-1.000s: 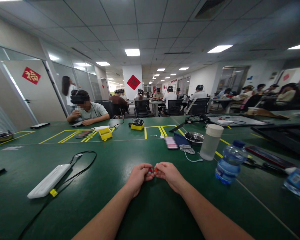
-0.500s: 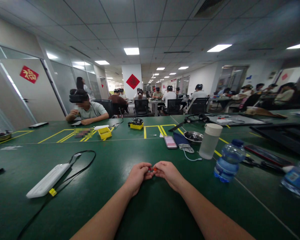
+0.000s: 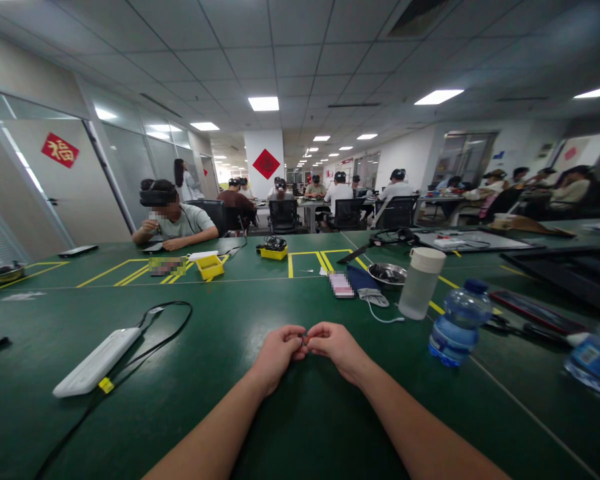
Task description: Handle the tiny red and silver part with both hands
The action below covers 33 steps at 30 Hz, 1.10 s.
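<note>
My left hand (image 3: 279, 352) and my right hand (image 3: 336, 347) rest on the green table (image 3: 230, 400), knuckles meeting in the middle. Both are closed in a pinch around a tiny object (image 3: 305, 341) held between the fingertips. The fingers hide almost all of it, so I cannot make out what it is. A white power bank (image 3: 97, 361) with a black cable lies to the left of my left arm. To the right of my right hand stands a blue-capped water bottle (image 3: 459, 323).
A white tumbler (image 3: 421, 283), a metal bowl (image 3: 387, 273) and a blurred card lie beyond my hands. Yellow trays (image 3: 211, 267) sit on taped yellow lines. A seated person with a headset works across the table at left. More people sit at desks behind.
The small red and orange pieces that showed between my fingertips are now pressed together and mostly hidden. A person in the background walked to the right. My arms stayed put.
</note>
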Tool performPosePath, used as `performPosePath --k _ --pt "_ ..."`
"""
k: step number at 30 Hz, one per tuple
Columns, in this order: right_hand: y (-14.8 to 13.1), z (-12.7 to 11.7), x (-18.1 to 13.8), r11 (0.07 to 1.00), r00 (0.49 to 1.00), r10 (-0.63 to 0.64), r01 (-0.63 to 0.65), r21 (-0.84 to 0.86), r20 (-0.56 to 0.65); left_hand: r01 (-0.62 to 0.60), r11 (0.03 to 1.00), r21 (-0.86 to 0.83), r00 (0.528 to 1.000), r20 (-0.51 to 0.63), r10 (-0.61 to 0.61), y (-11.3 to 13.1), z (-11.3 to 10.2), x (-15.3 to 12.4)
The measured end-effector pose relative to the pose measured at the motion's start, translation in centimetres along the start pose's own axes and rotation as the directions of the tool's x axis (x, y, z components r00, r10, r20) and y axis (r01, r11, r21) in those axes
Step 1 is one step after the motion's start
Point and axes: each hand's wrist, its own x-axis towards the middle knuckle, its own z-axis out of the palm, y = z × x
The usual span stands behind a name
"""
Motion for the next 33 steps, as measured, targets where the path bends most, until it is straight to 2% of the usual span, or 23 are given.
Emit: performPosePath --k 4,8,11,22,27,33 --pt "-0.09 0.00 0.22 0.997 1.000 0.017 -0.017 0.071 -0.004 0.045 0.994 -0.098 0.999 -0.002 -0.046 -0.12 -0.41 0.24" --pt "-0.21 -0.03 0.37 0.982 0.998 0.062 -0.058 0.179 -0.016 0.030 0.988 -0.149 0.999 0.023 -0.026 -0.34 -0.64 0.48" --pt "-0.13 -0.13 0.37 0.976 0.999 0.050 -0.049 0.211 -0.002 0.028 0.987 -0.156 1.000 0.008 -0.027 -0.38 -0.60 0.54" --pt "0.38 -0.24 0.54 0.995 0.999 0.032 -0.029 0.095 -0.028 0.022 0.989 -0.145 1.000 0.001 -0.022 -0.32 -0.59 0.33" --pt "0.14 -0.07 0.29 0.997 0.999 0.044 -0.042 0.067 -0.030 0.051 0.994 -0.098 0.998 -0.020 -0.053 -0.03 -0.23 0.21" --pt "0.20 -0.10 0.23 0.999 0.999 0.035 -0.035 0.018 -0.007 0.031 0.999 -0.018 0.999 0.011 -0.030 -0.24 0.00 0.26"
